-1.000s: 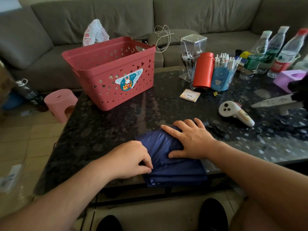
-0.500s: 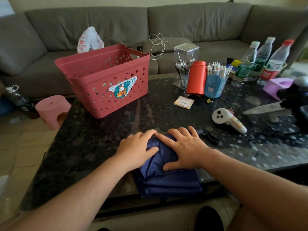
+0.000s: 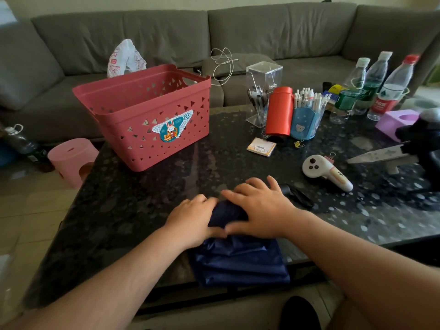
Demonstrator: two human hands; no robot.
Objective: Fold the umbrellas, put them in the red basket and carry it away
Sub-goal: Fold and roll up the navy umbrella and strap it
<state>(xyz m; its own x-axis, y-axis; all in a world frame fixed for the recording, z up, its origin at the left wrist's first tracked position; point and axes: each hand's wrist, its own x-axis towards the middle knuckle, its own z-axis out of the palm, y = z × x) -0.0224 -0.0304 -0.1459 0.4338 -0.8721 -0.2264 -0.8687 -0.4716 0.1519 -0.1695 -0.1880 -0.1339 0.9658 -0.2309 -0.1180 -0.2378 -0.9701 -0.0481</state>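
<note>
I see my left hand (image 3: 190,219) curled round the navy umbrella (image 3: 240,260) at the desk's (image 3: 133,210) lower-centre edge, my right hand (image 3: 259,210) pressing flat, its long axis toward me, the basket (image 3: 147,122) upper left, nearer my left.

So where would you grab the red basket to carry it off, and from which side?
Judging by its shape, by the oval handle cutout just under the rim in the far right end wall of the red basket, presumably with a matching one opposite, not visible here. Come from above at both short ends; it stands upright and open-topped.
</note>
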